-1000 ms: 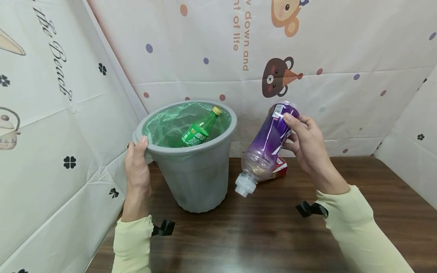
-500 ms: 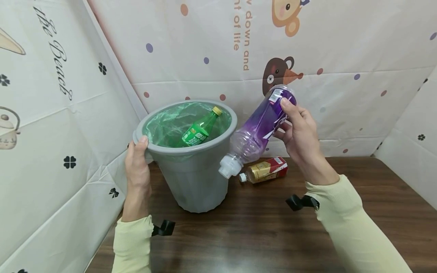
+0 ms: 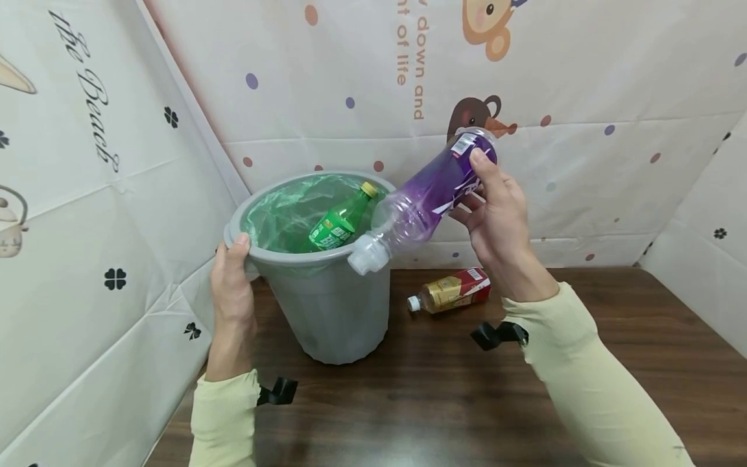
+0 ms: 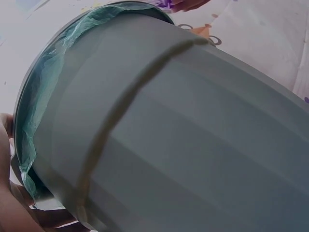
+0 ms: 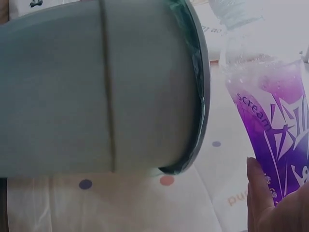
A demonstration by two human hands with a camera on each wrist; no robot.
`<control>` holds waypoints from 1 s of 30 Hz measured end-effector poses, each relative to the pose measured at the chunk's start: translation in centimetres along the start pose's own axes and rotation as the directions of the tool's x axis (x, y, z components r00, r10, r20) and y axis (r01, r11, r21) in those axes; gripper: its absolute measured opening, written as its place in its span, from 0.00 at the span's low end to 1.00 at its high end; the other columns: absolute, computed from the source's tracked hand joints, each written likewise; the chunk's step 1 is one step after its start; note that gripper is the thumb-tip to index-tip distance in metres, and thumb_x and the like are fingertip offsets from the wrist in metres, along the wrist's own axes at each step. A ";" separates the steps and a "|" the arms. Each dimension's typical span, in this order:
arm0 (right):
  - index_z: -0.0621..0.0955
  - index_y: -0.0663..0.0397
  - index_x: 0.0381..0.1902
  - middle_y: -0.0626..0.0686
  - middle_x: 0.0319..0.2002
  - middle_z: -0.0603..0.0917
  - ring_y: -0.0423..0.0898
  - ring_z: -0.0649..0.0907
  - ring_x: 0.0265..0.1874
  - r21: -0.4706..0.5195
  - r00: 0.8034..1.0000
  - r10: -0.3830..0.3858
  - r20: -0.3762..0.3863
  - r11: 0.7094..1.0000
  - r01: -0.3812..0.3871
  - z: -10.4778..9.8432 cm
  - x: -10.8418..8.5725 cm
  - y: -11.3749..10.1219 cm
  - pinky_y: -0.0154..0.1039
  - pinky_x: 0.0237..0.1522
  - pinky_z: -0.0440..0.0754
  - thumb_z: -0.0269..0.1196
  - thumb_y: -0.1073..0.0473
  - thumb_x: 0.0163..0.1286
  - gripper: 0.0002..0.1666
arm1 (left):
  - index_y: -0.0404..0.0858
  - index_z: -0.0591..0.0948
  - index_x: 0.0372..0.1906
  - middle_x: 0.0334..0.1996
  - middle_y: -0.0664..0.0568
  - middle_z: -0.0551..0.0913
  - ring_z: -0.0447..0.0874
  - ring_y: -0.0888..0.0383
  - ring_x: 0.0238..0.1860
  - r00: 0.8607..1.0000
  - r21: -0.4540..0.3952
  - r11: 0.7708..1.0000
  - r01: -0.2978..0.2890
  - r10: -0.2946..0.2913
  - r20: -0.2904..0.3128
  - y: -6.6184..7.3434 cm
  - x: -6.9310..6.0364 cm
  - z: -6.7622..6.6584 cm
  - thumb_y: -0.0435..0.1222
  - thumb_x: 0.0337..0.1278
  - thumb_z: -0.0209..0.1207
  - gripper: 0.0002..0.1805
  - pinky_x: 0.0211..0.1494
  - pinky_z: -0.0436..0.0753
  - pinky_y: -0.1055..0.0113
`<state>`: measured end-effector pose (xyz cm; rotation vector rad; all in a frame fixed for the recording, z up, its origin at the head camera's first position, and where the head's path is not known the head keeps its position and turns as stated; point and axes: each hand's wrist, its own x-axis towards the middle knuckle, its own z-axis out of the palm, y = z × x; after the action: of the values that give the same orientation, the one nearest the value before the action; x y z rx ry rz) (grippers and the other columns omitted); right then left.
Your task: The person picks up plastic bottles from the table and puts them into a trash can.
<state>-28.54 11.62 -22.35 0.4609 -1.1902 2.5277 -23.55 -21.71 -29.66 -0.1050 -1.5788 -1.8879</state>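
Note:
My right hand [image 3: 500, 224] grips a clear plastic bottle with a purple label [image 3: 446, 185] near its base. The bottle is tilted, with its whitish cap [image 3: 369, 254] pointing down and left over the near right rim of a grey bin [image 3: 332, 305]. In the right wrist view the purple bottle [image 5: 275, 121] stands beside the bin's rim. My left hand [image 3: 232, 295] holds the bin's rim at the left, thumb on top; some of its fingers are hidden behind the bin. Inside the green bag [image 3: 280, 217] lining the bin leans a green bottle with a yellow cap [image 3: 341, 224].
A bottle with a red and gold label [image 3: 455, 290] lies on its side on the dark wooden table [image 3: 408, 389], right of the bin. Patterned white cloth [image 3: 613, 78] hangs behind the table and along its sides.
My right hand has carried the purple-labelled bottle left and up, from right of the bin to its rim. This uncovers the red and gold bottle. My left hand stays at the rim.

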 end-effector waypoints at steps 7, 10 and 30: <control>0.82 0.60 0.52 0.57 0.42 0.85 0.50 0.87 0.37 0.022 0.999 -0.035 -0.024 0.999 0.035 1.3 0.0 0.9 0.46 0.41 0.90 0.66 0.54 0.79 0.15 | 0.37 0.72 0.76 0.71 0.44 0.74 0.66 0.52 0.71 1.000 0.007 1.000 0.007 -0.007 -0.008 0.0 0.0 -0.1 0.48 0.75 0.55 0.32 0.76 0.58 0.62; 0.83 0.60 0.50 0.57 0.41 0.86 0.50 0.87 0.36 0.037 0.999 -0.044 -0.032 0.998 0.045 1.9 0.0 1.2 0.46 0.40 0.91 0.66 0.54 0.79 0.14 | 0.37 0.72 0.77 0.71 0.45 0.74 0.66 0.52 0.72 1.000 0.009 1.000 0.011 -0.011 -0.011 0.0 0.0 0.0 0.48 0.75 0.55 0.32 0.76 0.58 0.62; 0.77 0.62 0.53 0.61 0.50 0.83 0.54 0.88 0.42 0.078 0.992 -0.002 -0.126 0.997 0.011 3.0 -0.4 3.3 0.51 0.45 0.89 0.68 0.61 0.77 0.15 | 0.37 0.72 0.76 0.70 0.44 0.74 0.66 0.52 0.71 0.999 0.015 1.000 0.020 -0.020 -0.028 0.0 -0.1 0.0 0.48 0.74 0.55 0.33 0.76 0.57 0.61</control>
<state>-29.11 7.20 -22.98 0.3171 -1.0452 2.5632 -23.47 -21.64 -29.70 -0.0558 -1.5801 -1.8847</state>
